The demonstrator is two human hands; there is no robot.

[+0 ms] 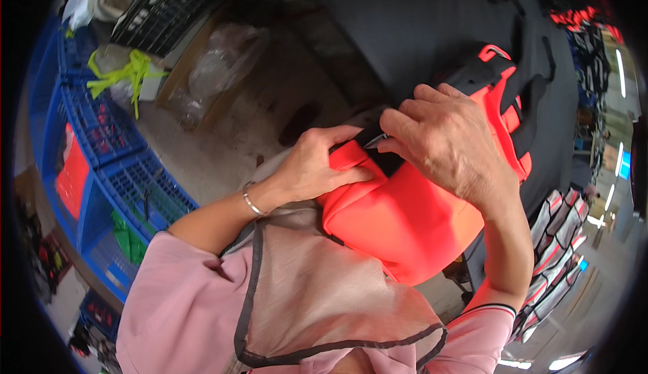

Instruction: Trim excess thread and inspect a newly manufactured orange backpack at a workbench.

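A bright orange-red fabric piece (418,219) with black trim, which looks like a sewn bag or vest, hangs over the dark table's edge before me. My left hand (314,165) pinches its folded edge, thumb on one side and fingers on the other. Just right of it, my right hand (445,138) is closed, with a small pointed metal blade (375,141), like that of thread snips, showing between thumb and forefinger at a black strip. The rest of that tool is hidden in the palm. Near the far end of the fabric sits an orange-red buckle (495,52).
Blue plastic crates (128,151) line the left side, with yellow-green strips (128,75) lying over one. A cardboard box (182,84) with clear plastic wrap stands beyond them. The dark table (418,30) extends ahead. Grey-and-red sewn pieces (553,252) are stacked at right.
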